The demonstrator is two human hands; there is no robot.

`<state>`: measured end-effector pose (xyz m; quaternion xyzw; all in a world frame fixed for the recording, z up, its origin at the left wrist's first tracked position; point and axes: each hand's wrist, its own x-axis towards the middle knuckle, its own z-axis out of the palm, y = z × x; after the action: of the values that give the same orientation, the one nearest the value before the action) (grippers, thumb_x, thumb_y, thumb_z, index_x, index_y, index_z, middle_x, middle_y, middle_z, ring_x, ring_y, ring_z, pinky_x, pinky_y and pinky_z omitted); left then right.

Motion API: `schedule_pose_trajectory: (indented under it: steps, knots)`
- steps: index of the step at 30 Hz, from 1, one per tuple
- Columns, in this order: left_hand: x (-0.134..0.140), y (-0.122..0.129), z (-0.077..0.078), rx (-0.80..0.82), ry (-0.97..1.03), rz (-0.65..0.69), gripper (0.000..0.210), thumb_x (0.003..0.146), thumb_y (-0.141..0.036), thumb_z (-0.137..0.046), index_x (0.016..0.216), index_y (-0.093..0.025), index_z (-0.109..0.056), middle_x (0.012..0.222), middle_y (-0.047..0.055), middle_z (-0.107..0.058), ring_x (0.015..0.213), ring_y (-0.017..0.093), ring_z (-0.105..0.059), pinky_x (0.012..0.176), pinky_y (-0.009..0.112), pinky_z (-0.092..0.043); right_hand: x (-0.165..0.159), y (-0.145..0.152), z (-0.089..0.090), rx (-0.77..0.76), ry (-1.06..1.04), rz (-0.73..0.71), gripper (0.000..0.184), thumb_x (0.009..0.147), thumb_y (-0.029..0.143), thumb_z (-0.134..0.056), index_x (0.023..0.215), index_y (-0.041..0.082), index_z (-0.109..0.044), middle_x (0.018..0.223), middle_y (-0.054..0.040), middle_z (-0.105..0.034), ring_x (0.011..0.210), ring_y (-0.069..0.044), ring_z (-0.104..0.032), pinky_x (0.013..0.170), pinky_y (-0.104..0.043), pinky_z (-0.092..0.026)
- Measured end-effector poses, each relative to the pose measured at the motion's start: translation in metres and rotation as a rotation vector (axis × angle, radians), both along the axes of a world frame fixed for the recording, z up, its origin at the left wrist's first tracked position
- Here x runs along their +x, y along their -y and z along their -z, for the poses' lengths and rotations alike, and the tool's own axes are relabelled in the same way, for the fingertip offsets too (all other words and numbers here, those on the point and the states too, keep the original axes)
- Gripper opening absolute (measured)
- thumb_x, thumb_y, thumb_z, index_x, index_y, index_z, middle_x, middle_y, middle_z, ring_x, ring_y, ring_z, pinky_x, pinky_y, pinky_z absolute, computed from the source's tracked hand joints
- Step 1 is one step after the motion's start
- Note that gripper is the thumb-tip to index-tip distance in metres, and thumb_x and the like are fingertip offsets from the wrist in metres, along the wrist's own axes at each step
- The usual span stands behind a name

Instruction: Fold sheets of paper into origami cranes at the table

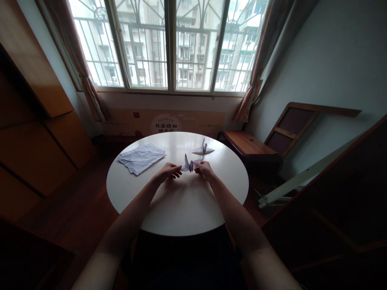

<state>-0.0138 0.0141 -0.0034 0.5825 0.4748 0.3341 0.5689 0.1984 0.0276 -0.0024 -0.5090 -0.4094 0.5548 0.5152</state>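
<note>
Over the middle of the round white table (184, 209), a folded paper crane (190, 165) is held up between my two hands. My left hand (169, 171) pinches the wing on its left side. The opposite wing is gripped by my right hand (203, 169), whose fingers partly cover it. A second paper crane (203, 149) rests on the table just beyond my right hand, its wings spread. To the left lies a loose pile of creased paper sheets (142, 157).
A low wooden bench (246, 143) stands past the table's right side, with a wooden frame (292, 127) leaning behind it. Wooden cabinets (60, 141) line the left. A long printed box (199, 121) sits below the barred window (145, 48).
</note>
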Motion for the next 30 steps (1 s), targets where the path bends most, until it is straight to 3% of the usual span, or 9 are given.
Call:
schedule_pose_trajectory:
  steps: [3,6,9,12,16,21,23,26,30]
  knots:
    - [0.001,0.0,0.002,0.046,-0.148,-0.005,0.047,0.076,-0.058,-0.066,0.075,-0.011,-0.068,0.078,0.012,-0.072,0.056,0.013,-0.063,0.049,0.022,-0.044,0.005,0.0,0.002,0.041,0.129,-0.002,0.032,0.069,0.025,-0.077,0.092,0.013,-0.059,0.067,-0.0031,-0.063,0.051,-0.013,-0.06,0.047,-0.024,-0.051]
    - [0.002,0.004,-0.003,0.137,-0.357,-0.077,0.044,0.08,-0.055,-0.062,0.077,-0.012,-0.066,0.07,0.009,-0.071,0.051,0.014,-0.061,0.049,0.023,-0.043,0.012,-0.003,0.002,0.129,0.36,0.137,0.05,0.067,0.025,-0.074,0.113,0.018,-0.055,0.086,-0.0038,-0.063,0.059,-0.015,-0.061,0.055,-0.028,-0.053]
    - [0.002,0.01,-0.014,0.229,-0.597,-0.19,0.04,0.083,-0.054,-0.058,0.094,-0.016,-0.066,0.064,0.004,-0.069,0.056,0.017,-0.063,0.053,0.024,-0.044,0.018,-0.007,-0.001,0.344,0.566,0.321,0.04,0.07,0.025,-0.066,0.108,0.018,-0.059,0.094,-0.0066,-0.062,0.076,-0.019,-0.059,0.071,-0.032,-0.052]
    - [0.0,0.014,-0.023,0.349,-0.773,-0.318,0.036,0.086,-0.051,-0.054,0.094,-0.019,-0.068,0.069,0.005,-0.07,0.075,0.021,-0.067,0.062,0.025,-0.044,0.017,-0.007,-0.006,0.477,0.555,0.208,0.02,0.074,0.02,-0.054,0.091,0.017,-0.064,0.078,-0.0035,-0.061,0.073,-0.018,-0.057,0.07,-0.031,-0.048]
    - [-0.003,0.012,-0.026,0.395,-0.776,-0.434,0.033,0.086,-0.047,-0.052,0.095,-0.02,-0.069,0.085,0.007,-0.072,0.082,0.022,-0.067,0.064,0.025,-0.043,0.012,0.0,-0.012,0.506,0.488,-0.025,0.024,0.069,0.016,-0.054,0.09,0.018,-0.066,0.067,0.0022,-0.055,0.06,-0.013,-0.049,0.059,-0.025,-0.042]
    - [-0.006,0.006,-0.022,0.418,-0.741,-0.515,0.03,0.085,-0.043,-0.053,0.093,-0.02,-0.07,0.084,0.006,-0.071,0.079,0.022,-0.066,0.064,0.026,-0.042,0.014,0.006,-0.012,0.432,0.469,-0.232,0.047,0.058,0.015,-0.069,0.105,0.021,-0.065,0.06,0.0085,-0.049,0.053,-0.01,-0.043,0.053,-0.021,-0.036]
    - [-0.005,0.005,-0.021,0.43,-0.733,-0.529,0.029,0.085,-0.042,-0.053,0.091,-0.02,-0.071,0.083,0.006,-0.071,0.078,0.022,-0.066,0.064,0.026,-0.042,0.013,0.005,-0.008,0.433,0.483,-0.246,0.043,0.058,0.017,-0.072,0.1,0.019,-0.066,0.056,0.0089,-0.049,0.052,-0.01,-0.044,0.052,-0.02,-0.035]
    - [-0.005,0.004,-0.019,0.449,-0.728,-0.538,0.028,0.084,-0.04,-0.053,0.088,-0.019,-0.071,0.081,0.006,-0.071,0.077,0.022,-0.066,0.064,0.026,-0.042,0.01,0.001,-0.003,0.479,0.521,-0.231,0.02,0.063,0.018,-0.068,0.082,0.017,-0.067,0.054,0.0064,-0.053,0.05,-0.01,-0.045,0.051,-0.02,-0.034]
    - [-0.006,0.003,-0.017,0.467,-0.708,-0.517,0.028,0.084,-0.04,-0.053,0.085,-0.019,-0.071,0.076,0.006,-0.071,0.073,0.02,-0.066,0.063,0.025,-0.042,0.01,-0.005,-0.004,0.53,0.534,-0.086,0.002,0.067,0.019,-0.064,0.067,0.017,-0.063,0.052,0.0044,-0.055,0.049,-0.01,-0.048,0.051,-0.021,-0.036]
